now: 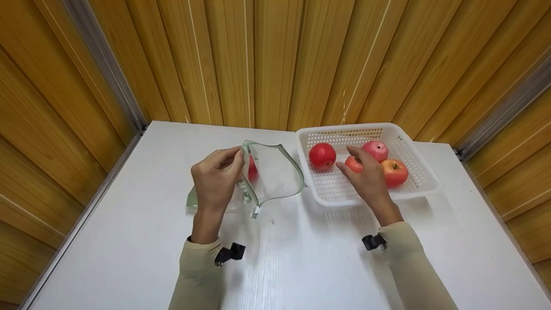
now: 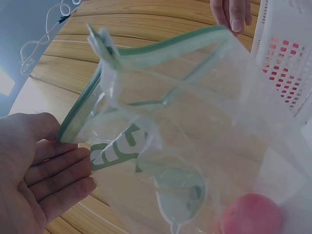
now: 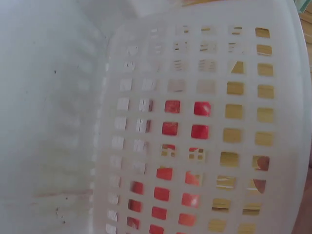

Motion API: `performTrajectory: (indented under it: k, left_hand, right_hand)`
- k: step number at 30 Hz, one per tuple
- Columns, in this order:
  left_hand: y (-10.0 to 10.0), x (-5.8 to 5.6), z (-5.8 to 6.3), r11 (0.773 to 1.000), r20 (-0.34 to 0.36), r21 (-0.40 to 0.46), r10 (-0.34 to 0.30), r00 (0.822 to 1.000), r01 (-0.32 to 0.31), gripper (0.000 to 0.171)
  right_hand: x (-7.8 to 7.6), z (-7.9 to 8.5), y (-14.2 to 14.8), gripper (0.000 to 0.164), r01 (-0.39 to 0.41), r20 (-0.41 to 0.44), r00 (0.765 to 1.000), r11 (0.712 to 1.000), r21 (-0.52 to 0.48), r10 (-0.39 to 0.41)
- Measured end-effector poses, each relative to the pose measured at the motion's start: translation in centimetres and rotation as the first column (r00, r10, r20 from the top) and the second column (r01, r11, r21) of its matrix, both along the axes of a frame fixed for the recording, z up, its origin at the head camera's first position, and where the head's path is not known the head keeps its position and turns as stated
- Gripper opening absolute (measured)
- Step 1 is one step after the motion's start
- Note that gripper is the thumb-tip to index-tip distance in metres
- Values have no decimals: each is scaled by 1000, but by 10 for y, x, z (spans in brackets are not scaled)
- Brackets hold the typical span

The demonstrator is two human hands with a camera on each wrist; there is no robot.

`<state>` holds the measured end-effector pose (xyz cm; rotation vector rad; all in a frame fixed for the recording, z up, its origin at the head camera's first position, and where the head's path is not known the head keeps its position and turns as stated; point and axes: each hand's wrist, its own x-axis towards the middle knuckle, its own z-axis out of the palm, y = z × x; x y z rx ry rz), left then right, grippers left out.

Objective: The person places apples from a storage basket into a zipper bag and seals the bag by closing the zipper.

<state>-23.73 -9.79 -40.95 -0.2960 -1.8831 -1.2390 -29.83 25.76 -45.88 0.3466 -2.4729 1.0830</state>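
Wood-look panelling (image 1: 275,64) on three sides, with two grey metal posts (image 1: 107,64) at its corners. One white worktop (image 1: 318,258) below. Two pale sleeves (image 1: 415,262), one per arm.

One white plastic basket (image 1: 331,185), perforated, at the far right of the worktop. One clear bag (image 1: 277,172) with green edging, on the worktop just left of the basket; its mouth gapes towards the basket. Green print shows on its film in the left wrist view.

Hands, two. Left hand (image 1: 215,178): pinches the bag's edge by the mouth between thumb and forefinger. Right hand (image 1: 371,181): over the near side of the basket, thumb and fingers spread well apart, nothing between them; contact with the fruit below cannot be told.

Round fruit, five in sight. Four in the basket: one deep red fruit (image 1: 322,156) alone on the left; on the right a group of three, namely a pink fruit (image 1: 375,150) at the back, a yellow-red apple (image 1: 395,173) at right, and an orange-red fruit (image 1: 353,164) partly behind the right hand. One red fruit (image 2: 251,214) inside the bag.

Black wrist devices (image 1: 230,254): two, one at each cuff. Smallest: one pale slider (image 1: 256,212) at the near end of the bag's zip.
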Motion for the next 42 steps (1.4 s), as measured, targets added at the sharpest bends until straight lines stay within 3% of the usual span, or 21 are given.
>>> performTrajectory:
  k: [11, 27, 42]
  left_hand:
    - [2, 1, -1, 1000, 28, 16, 4, 1000, -5, 10]
    - [2, 0, -1, 1000, 6, 18, -1, 1000, 1, 8]
    - [1, 2, 0, 1000, 10, 22, 3, 1000, -3, 8]
  right_hand:
    - [-10, 0, 26, 62, 32, 152, 988, 999, 18, -34]
    - [-32, 3, 55, 75, 14, 301, 952, 988, 155, -60]
    - [-47, -2, 64, 73, -26, 460, 885, 980, 197, -69]
